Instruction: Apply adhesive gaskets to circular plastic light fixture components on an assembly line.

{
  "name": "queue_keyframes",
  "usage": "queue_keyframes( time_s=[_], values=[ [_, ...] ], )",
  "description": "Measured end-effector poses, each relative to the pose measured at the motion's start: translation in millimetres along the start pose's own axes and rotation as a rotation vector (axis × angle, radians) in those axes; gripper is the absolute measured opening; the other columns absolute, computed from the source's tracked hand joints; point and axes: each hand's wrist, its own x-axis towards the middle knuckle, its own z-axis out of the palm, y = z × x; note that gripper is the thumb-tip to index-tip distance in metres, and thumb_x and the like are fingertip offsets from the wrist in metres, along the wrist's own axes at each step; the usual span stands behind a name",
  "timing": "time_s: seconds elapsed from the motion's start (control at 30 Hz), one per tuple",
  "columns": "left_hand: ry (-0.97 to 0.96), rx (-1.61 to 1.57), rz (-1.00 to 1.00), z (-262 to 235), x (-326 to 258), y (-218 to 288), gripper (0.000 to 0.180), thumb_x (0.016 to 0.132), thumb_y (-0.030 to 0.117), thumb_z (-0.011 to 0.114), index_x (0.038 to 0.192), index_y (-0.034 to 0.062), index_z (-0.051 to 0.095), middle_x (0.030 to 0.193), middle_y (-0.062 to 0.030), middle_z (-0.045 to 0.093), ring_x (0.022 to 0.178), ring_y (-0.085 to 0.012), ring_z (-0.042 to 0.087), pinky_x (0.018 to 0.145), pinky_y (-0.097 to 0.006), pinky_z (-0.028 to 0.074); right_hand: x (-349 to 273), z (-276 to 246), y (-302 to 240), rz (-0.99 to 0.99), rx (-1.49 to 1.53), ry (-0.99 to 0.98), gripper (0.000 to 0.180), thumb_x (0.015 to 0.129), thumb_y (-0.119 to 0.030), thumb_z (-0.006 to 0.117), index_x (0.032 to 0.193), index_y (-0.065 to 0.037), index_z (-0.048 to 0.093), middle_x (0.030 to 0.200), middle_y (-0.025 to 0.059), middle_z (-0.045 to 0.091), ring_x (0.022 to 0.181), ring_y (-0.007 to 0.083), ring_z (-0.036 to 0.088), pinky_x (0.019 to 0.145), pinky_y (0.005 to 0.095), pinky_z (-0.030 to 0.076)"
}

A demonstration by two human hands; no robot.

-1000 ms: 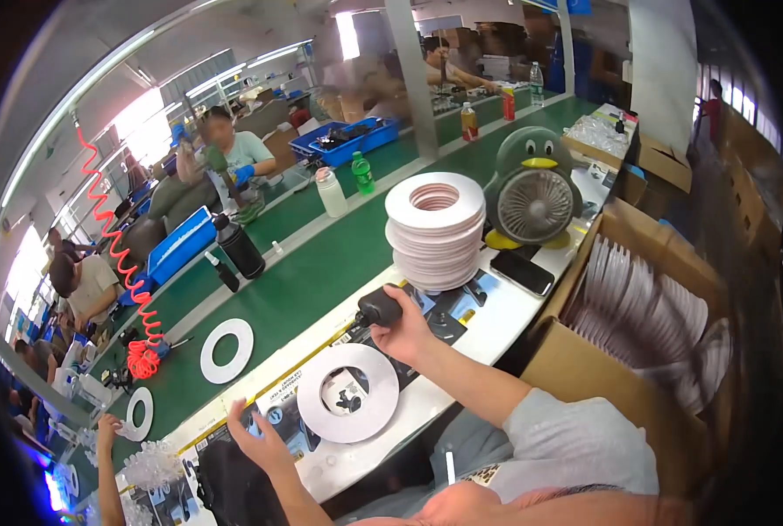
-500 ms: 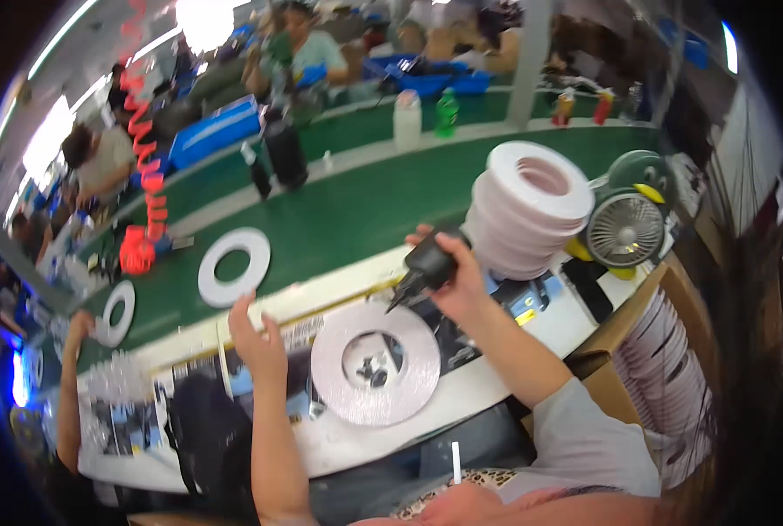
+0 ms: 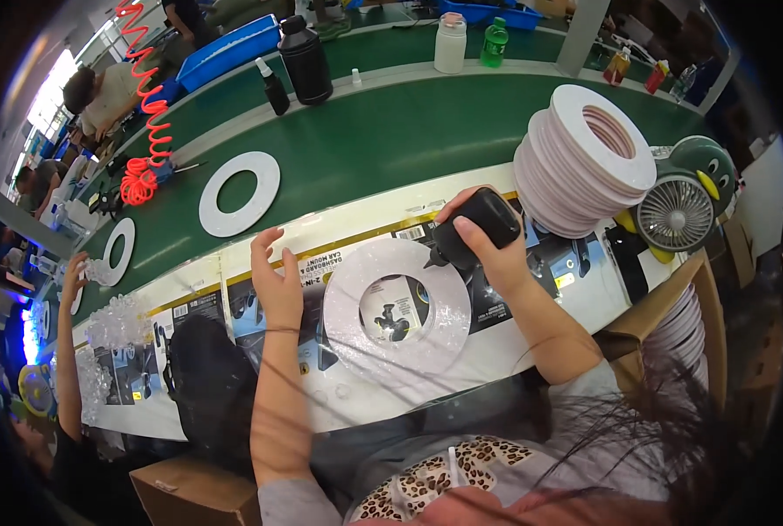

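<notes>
My right hand (image 3: 496,254) is closed round a black squeeze bottle (image 3: 477,230), tilted so its narrow nozzle points down at the upper right of a flat white ring (image 3: 448,302). Whether the tip touches the ring is unclear. The ring's face looks shiny and wet in places, and printed packaging (image 3: 389,323) shows through its hole. My left hand (image 3: 277,272) is raised just left of the ring, fingers apart, with nothing in it.
A leaning stack of white rings (image 3: 575,167) stands at right beside a small fan (image 3: 679,210). Another ring (image 3: 240,195) lies on the green belt (image 3: 347,149). A carton (image 3: 711,324) holds more rings. A co-worker's hand (image 3: 74,273) is at far left, near clear plastic pieces (image 3: 120,320).
The bottle's nozzle has moved from the ring's top round to its upper right, with my right hand shifting rightward. My view has tilted downward. My left hand stays open beside the ring.
</notes>
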Motion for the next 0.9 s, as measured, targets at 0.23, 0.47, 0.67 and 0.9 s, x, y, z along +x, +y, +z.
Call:
queue_keyframes(
  time_s=[0.23, 0.47, 0.67, 0.9],
  values=[
    [-0.024, -0.053, -0.09, 1.3, 0.1, -1.2, 0.032, 0.087, 0.002, 0.049, 0.119, 0.0042, 0.048, 0.114, -0.0115, 0.059, 0.109, -0.0209, 0.055, 0.095, -0.036, 0.041, -1.6, 3.8, 3.5, -0.011, -0.065, -0.033, 0.017, 0.084, -0.01, 0.06, 0.1, -0.004, 0.055, 0.092, 0.0076, 0.064, 0.089, 0.0132, 0.059, 0.083, 0.0287, 0.047],
    [-0.042, -0.081, -0.12, 2.0, 1.4, -5.0, 0.032, 0.087, 0.002, 0.048, 0.119, 0.0036, 0.047, 0.113, -0.012, 0.059, 0.107, -0.0205, 0.056, 0.09, -0.034, 0.043, -1.1, 4.3, 2.8, -0.01, -0.06, -0.059, 0.019, 0.083, -0.008, 0.061, 0.1, -0.004, 0.055, 0.093, 0.008, 0.064, 0.089, 0.0128, 0.059, 0.083, 0.0282, 0.047],
    [-0.039, -0.095, -0.115, 1.4, 0.9, -5.8, 0.032, 0.087, 0.002, 0.047, 0.119, 0.0033, 0.047, 0.112, -0.0121, 0.059, 0.105, -0.0197, 0.057, 0.087, -0.031, 0.044, -1.8, 5.0, 3.7, -0.003, -0.067, -0.062, 0.02, 0.084, -0.009, 0.062, 0.101, -0.003, 0.055, 0.093, 0.008, 0.064, 0.09, 0.0129, 0.059, 0.083, 0.0281, 0.047],
    [-0.044, -0.114, -0.128, 2.9, -0.1, -5.4, 0.031, 0.087, 0.003, 0.048, 0.118, 0.0044, 0.048, 0.111, -0.0125, 0.061, 0.101, -0.0223, 0.058, 0.09, -0.035, 0.045, -2.8, 1.7, 3.3, -0.047, -0.134, -0.075, 0.015, 0.085, -0.012, 0.059, 0.096, -0.002, 0.057, 0.09, 0.0085, 0.064, 0.086, 0.0132, 0.059, 0.081, 0.0275, 0.046]
  ],
)
